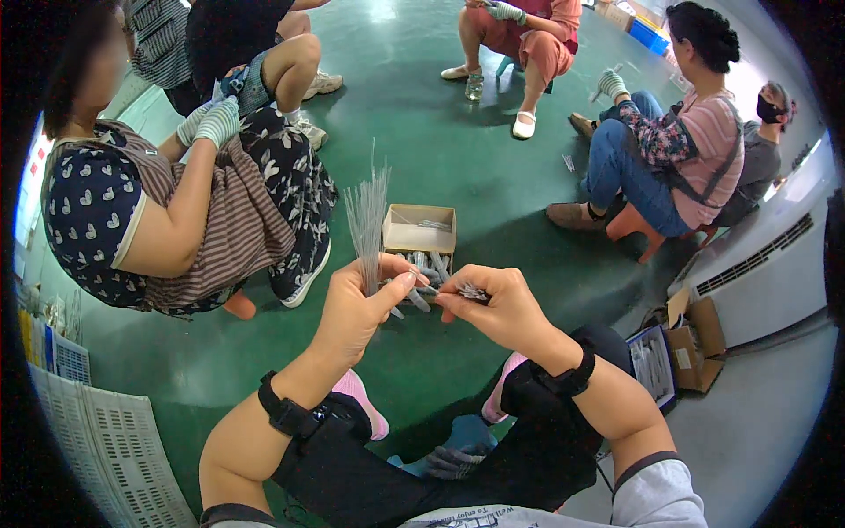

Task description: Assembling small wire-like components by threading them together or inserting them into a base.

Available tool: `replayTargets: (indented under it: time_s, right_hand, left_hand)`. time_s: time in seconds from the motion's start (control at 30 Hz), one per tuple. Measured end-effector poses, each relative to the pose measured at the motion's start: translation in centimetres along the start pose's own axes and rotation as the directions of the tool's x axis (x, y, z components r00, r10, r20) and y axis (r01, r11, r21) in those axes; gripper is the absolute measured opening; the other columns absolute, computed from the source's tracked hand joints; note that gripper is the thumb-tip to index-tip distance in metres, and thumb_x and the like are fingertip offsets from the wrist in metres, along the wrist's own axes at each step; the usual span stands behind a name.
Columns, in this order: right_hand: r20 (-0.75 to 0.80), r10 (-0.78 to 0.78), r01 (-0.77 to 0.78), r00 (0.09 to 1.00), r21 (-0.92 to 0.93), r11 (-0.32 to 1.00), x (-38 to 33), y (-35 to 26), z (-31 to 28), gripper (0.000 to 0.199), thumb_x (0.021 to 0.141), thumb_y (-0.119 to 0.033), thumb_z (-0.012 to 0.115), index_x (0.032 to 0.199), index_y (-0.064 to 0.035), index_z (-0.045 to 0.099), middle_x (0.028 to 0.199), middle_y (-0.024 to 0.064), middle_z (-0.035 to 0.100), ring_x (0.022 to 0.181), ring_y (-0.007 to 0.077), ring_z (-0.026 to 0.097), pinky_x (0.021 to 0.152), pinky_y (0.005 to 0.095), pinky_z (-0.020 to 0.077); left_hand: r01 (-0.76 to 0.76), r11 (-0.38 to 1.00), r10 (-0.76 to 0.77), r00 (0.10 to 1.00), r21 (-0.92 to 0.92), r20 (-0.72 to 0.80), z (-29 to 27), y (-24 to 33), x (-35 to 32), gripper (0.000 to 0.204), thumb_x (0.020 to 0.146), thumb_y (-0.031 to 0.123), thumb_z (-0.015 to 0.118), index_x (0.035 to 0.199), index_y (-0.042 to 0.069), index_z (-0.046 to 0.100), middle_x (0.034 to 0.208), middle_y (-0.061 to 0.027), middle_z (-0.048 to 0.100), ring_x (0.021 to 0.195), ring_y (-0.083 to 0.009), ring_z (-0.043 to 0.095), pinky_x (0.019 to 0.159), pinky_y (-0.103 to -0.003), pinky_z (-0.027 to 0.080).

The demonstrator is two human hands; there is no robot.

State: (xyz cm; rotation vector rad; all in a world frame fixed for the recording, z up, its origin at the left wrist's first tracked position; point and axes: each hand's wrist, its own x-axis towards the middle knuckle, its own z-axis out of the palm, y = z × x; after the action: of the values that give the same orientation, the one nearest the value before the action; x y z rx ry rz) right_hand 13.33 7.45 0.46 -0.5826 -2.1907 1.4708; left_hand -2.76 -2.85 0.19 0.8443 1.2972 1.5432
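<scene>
My left hand point(354, 297) is closed around a bundle of thin, pale, stiff strands point(367, 216) that fan upward. Its thumb and forefinger pinch near a small thin piece between the hands. Close beside it, my right hand point(493, 304) is closed too, its fingertips meeting that same piece. A small silvery cluster point(473, 290) shows between the right fingers; its kind is too small to tell. Just beyond both hands, an open cardboard box point(421, 233) stands on the floor, with several grey wrapped bundles point(431, 264) at its near end, partly hidden by my fingers.
Seated people point(172, 211) work at the left, others point(678, 158) at the right and far side. White perforated crates point(114, 449) stand at lower left. A carton point(700, 343) and a tray of pale pieces point(651, 365) sit at right. Gloves point(453, 462) lie between my feet.
</scene>
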Motion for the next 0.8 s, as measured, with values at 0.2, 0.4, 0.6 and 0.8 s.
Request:
replayTargets:
  time_s: [0.2, 0.4, 0.6, 0.8]
  right_hand:
    - [-0.055, -0.078, 0.073, 0.995, -0.082, 0.994, 0.08, 0.55, 0.11, 0.009, 0.080, -0.007, 0.063, 0.082, 0.0008, 0.060, 0.067, 0.0060, 0.065, 0.062, 0.0078, 0.061, 0.056, 0.0218, 0.0464]
    - [-0.021, -0.050, 0.049, 0.999, -0.015, 0.999, 0.47, 0.30, -0.09, 0.009, 0.081, -0.008, 0.062, 0.082, 0.0006, 0.060, 0.067, 0.0046, 0.064, 0.061, 0.0055, 0.057, 0.055, 0.0209, 0.0436]
    - [0.077, 0.022, -0.027, 0.997, 0.068, 0.997, 0.47, -0.27, -0.34, 0.012, 0.084, -0.012, 0.059, 0.081, -0.0001, 0.060, 0.065, 0.0019, 0.063, 0.060, 0.0031, 0.050, 0.053, 0.0204, 0.0377]
    - [0.135, 0.068, -0.092, 0.989, 0.184, 0.979, 0.47, 0.34, -0.02, 0.018, 0.085, -0.016, 0.056, 0.076, -0.0008, 0.061, 0.065, 0.0019, 0.063, 0.062, 0.0069, 0.050, 0.060, 0.0241, 0.0401]
  left_hand:
    - [0.036, 0.998, -0.036, 0.999, -0.052, -0.016, -0.29, -0.33, 0.31, 0.011, 0.082, 0.012, 0.059, 0.089, 0.004, 0.060, 0.082, -0.0040, 0.065, 0.051, 0.0015, 0.040, 0.042, -0.015, 0.026]
    - [0.116, 0.965, -0.113, 0.993, -0.235, 0.029, -0.59, -0.38, 0.39, 0.010, 0.083, 0.010, 0.059, 0.089, 0.003, 0.059, 0.080, -0.0035, 0.064, 0.046, 0.0014, 0.034, 0.039, -0.015, 0.022]
    - [0.107, 0.971, -0.103, 0.994, -0.213, 0.030, -0.52, -0.24, 0.36, 0.009, 0.083, 0.010, 0.059, 0.089, 0.003, 0.060, 0.079, -0.0028, 0.063, 0.045, 0.0011, 0.033, 0.038, -0.016, 0.023]
    - [0.093, 0.970, -0.086, 0.995, -0.226, 0.042, -0.73, -0.16, 0.33, 0.011, 0.082, 0.010, 0.060, 0.090, 0.003, 0.060, 0.078, -0.0018, 0.063, 0.045, 0.0006, 0.033, 0.039, -0.016, 0.023]
